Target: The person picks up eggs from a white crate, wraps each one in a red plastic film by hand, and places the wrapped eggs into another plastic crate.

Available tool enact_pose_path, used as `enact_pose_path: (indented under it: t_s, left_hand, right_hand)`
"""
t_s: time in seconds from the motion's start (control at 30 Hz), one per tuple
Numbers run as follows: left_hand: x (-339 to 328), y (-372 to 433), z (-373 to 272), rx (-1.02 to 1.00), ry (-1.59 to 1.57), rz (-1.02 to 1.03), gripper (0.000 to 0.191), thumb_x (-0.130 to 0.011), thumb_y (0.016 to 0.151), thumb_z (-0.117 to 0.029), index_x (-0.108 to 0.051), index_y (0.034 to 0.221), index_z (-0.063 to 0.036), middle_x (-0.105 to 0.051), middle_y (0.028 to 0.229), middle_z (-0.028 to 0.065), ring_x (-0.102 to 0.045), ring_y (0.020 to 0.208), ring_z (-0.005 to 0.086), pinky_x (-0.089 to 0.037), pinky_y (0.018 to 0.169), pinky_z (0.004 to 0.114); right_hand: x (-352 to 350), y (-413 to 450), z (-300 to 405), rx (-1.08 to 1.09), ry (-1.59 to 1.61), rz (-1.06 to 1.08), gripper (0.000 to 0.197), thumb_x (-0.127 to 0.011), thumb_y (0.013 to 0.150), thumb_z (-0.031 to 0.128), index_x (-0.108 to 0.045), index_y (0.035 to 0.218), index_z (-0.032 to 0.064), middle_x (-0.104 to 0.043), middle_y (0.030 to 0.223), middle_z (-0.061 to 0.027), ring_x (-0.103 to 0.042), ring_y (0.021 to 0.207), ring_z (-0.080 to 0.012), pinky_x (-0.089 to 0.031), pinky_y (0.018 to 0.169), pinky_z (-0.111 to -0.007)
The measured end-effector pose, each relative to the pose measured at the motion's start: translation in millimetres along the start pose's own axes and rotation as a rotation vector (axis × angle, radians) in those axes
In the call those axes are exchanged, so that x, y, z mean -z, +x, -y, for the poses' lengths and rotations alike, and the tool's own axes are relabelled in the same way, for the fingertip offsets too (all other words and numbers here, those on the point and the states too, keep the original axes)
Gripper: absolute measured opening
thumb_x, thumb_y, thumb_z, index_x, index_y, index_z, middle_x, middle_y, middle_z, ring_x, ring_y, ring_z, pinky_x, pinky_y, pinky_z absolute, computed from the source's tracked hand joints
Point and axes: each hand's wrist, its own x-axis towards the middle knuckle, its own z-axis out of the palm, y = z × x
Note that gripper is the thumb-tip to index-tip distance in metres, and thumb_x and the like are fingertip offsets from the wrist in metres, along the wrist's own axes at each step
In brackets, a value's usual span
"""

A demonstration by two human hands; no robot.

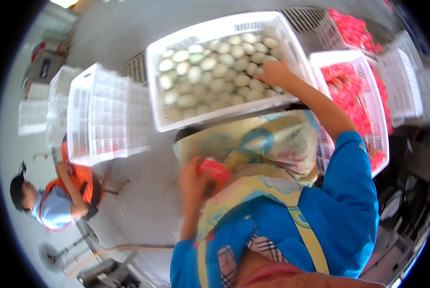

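A white plastic crate (153,90) full of pale eggs (220,70) stands before me. My right hand (278,75) reaches into its right side, fingers down among the eggs; whether it grips one is hidden. Low over my patterned apron (261,140), my left hand (195,180) holds a red object (215,171), blurred, perhaps a plastic net or wrapper. At my right, another white crate (378,144) holds a heap of red plastic packets or nets (348,97).
Stacked white crates (92,115) stand at the left, and more (402,82) at the far right. A further crate of red packets (351,30) is at the upper right. A seated person in an orange apron (83,180) and a fan (50,256) are on the left. Drain grates cross the floor.
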Motion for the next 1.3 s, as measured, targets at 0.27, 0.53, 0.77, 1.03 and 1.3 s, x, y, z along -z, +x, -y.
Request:
enact_pose_path:
  t_s: [0.27,0.53,0.77,1.03,1.3]
  left_hand:
    - [12.6,-10.6,-10.5,-0.006,0.007,-0.147,0.049,-0.066,0.068,-0.014,-0.054,0.114,-0.0068,-0.055,0.104,0.015,-0.051,0.101,0.0335,-0.043,0.086,0.039]
    - [18.0,-28.8,-28.4,-0.038,-0.04,-0.179,0.03,-0.068,0.073,-0.02,-0.062,0.101,-0.0093,-0.058,0.092,0.011,-0.056,0.088,0.0298,-0.046,0.074,0.038]
    - [28.8,-38.0,-21.8,0.062,-0.099,0.043,0.032,-0.067,0.074,-0.024,-0.062,0.101,-0.0067,-0.061,0.101,0.0133,-0.058,0.087,0.0304,-0.048,0.072,0.036]
    - [24.6,-31.6,10.7,0.01,-0.206,0.525,0.041,-0.06,0.082,-0.033,-0.056,0.114,-0.0085,-0.059,0.108,0.0142,-0.053,0.105,0.029,-0.042,0.088,0.039]
    - [39.5,-21.2,-38.8,0.128,-0.772,0.131,0.012,-0.061,0.082,0.001,-0.065,0.093,-0.0007,-0.068,0.085,0.0044,-0.06,0.073,0.0074,-0.05,0.067,0.023]
  right_hand:
    - [-21.2,4.6,-9.0,0.008,0.14,-0.096,0.046,-0.055,0.078,0.039,-0.059,0.097,-0.0027,-0.061,0.096,-0.0248,-0.059,0.091,-0.0388,-0.047,0.078,-0.046]
    - [-65.8,31.0,-33.9,0.173,0.073,-0.18,0.04,-0.057,0.082,0.034,-0.048,0.103,0.0001,-0.06,0.091,-0.022,-0.059,0.082,-0.039,-0.046,0.071,-0.047]
    - [-3.1,7.6,-20.6,-0.093,1.532,0.028,0.031,-0.061,0.086,0.032,-0.053,0.1,0.005,-0.057,0.081,-0.0034,-0.059,0.069,-0.0131,-0.045,0.052,-0.024]
    - [45.4,-71.8,22.0,0.251,2.024,0.255,0.037,-0.058,0.088,0.03,-0.053,0.115,0.0046,-0.061,0.089,-0.0041,-0.056,0.064,-0.0135,-0.046,0.054,-0.024]
    - [69.2,-142.5,94.1,0.58,1.574,0.36,0.044,-0.065,0.081,0.008,-0.05,0.123,0.0054,-0.055,0.11,-0.0016,-0.054,0.1,-0.0105,-0.047,0.08,-0.025]
